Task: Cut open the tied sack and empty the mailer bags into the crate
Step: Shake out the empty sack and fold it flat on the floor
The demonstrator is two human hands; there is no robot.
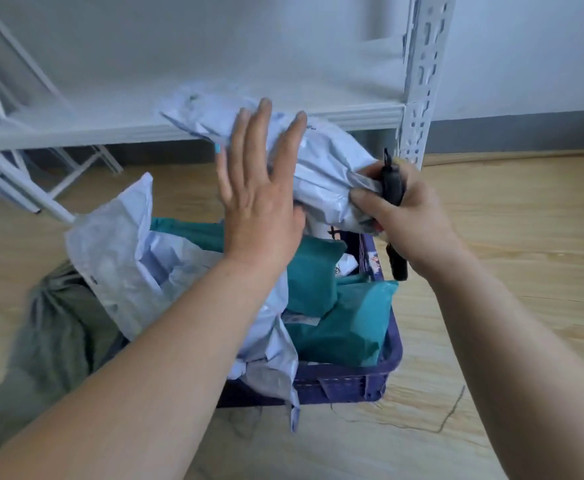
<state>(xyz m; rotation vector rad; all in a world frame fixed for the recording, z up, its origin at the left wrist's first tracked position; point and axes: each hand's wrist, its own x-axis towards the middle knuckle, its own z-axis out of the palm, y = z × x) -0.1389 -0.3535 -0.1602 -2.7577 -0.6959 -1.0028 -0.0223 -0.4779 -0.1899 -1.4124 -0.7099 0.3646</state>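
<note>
A dark blue crate [349,382] stands on the floor, filled with teal mailer bags [346,327] and pale blue-white mailer bags [124,258]. My right hand [411,216] grips a black cutter [392,183] and pinches the end of a pale mailer bag [321,161] held above the crate's far side. My left hand [259,195] is flat with straight fingers against that bag's left side. A grey-green sack [55,344] lies crumpled on the floor at the crate's left.
A white metal shelf rack [193,128] stands just behind the crate, its slotted upright post [418,98] at the right. A white folded frame [13,181] leans at the left. A loose thread [442,420] lies on the wooden floor.
</note>
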